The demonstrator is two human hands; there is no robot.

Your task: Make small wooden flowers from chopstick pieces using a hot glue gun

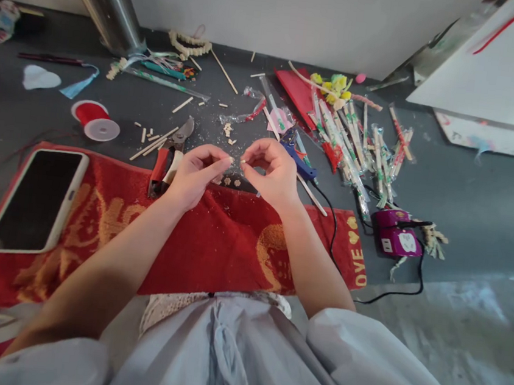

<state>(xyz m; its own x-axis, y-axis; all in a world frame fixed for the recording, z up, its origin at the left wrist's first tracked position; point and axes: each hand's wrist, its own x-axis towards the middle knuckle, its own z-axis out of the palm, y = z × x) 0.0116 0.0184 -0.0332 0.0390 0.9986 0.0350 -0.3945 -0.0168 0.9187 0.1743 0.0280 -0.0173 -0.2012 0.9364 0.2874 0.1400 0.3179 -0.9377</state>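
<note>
My left hand and my right hand are close together, a small gap between their pinched fingertips. A tiny pale piece shows between my right thumb and forefinger. What my left fingertips pinch is too small to make out. Between and behind the hands lie small joined cut pieces of pale stick. Several little flower-shaped pieces rest by the towel's edge. Red-handled pruning shears lie beside my left hand. A blue glue gun lies just right of my right hand, partly hidden.
A red towel covers the table's front edge, with a phone on it. Red thread spools stand left. Wrapped chopsticks pile up on the right. A black cord runs to a purple power socket. A metal post rises behind.
</note>
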